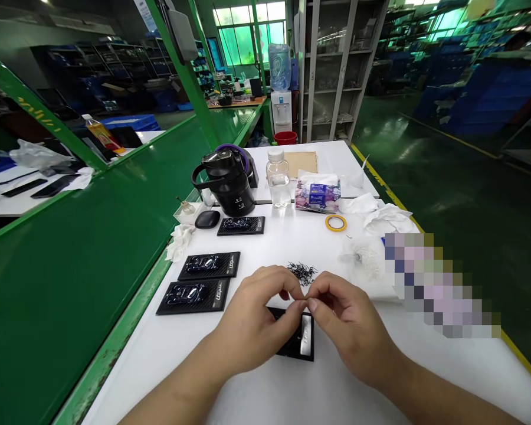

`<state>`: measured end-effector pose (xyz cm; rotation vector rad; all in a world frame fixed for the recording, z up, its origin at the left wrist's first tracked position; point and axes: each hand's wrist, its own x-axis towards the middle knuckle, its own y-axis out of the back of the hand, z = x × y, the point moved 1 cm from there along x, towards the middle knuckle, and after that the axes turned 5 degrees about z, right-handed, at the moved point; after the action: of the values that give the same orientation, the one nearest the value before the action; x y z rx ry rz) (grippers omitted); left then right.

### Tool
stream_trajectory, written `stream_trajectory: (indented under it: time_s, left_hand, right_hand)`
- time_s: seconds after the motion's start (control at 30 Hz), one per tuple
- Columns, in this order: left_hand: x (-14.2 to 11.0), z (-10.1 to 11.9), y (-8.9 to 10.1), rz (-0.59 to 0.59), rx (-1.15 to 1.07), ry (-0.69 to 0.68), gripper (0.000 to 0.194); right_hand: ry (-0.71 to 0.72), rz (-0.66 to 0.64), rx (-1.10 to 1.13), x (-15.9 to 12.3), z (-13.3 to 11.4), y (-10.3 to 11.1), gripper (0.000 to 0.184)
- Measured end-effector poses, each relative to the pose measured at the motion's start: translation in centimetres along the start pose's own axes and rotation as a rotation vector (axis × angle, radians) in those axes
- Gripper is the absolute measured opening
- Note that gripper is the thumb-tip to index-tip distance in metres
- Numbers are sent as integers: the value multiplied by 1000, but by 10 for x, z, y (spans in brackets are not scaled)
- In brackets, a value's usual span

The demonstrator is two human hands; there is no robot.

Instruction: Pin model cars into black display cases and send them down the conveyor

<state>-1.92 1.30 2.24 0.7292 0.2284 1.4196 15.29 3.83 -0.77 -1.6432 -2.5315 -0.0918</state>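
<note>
My left hand (252, 319) and my right hand (349, 330) meet at the fingertips above a black card with a silver label (298, 339), which they partly hide. Anything between the fingertips is too small to make out. Just beyond them lies a small heap of thin black pieces (301, 273) on the white table (256, 389). Three more black cards with shiny dark inserts lie to the left and farther back: two side by side (192, 296) and one (241, 225) near a black oval case (207, 219).
A black lidded flask (225, 183), a plastic water bottle (278, 180), a tissue pack (317, 193), yellow tape (336, 222) and crumpled white tissues (383, 218) stand beyond my hands. A green bench edge (115, 336) runs along the table's left side; a pixelated patch covers the right.
</note>
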Motion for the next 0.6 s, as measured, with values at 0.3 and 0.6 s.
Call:
stream_trajectory:
  time_s: [0.3,0.6]
  left_hand:
    - [1,-3,-5,-96,167,73,11]
    - [-4,3,-18,-139,52,276,15]
  right_hand:
    - [125,69,-248,5,3,3,12]
    - [179,127,-288,2,7,-2,14]
